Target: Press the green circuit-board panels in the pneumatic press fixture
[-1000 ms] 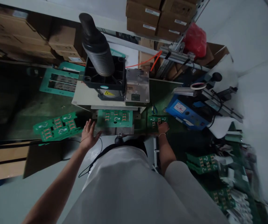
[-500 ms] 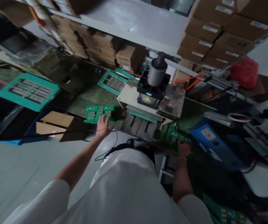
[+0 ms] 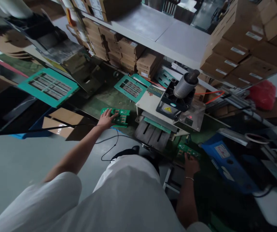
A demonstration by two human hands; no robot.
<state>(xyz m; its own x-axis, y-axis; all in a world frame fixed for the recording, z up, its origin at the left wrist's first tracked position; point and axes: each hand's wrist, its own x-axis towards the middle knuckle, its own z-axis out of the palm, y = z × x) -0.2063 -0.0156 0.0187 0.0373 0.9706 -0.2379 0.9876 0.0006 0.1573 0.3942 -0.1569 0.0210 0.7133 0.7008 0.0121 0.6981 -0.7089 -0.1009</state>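
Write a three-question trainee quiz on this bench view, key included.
1. Multiple choice. What lies under the left hand?
a) teal frame
b) green circuit boards
c) cardboard carton
2. True or false: the right hand is on the blue machine.
3. Fill in: the yellow label on the benchtop press is shaped like a ____.

Key: 1 b; 2 false, it is at a separate green board; 3 triangle.

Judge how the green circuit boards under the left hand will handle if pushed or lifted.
The green circuit boards look flat and thin, so each is probably stiff and light. Lying flat under the left hand, they seem likelier to slide than roll or tip. Their notched edge might catch or chip if knocked.
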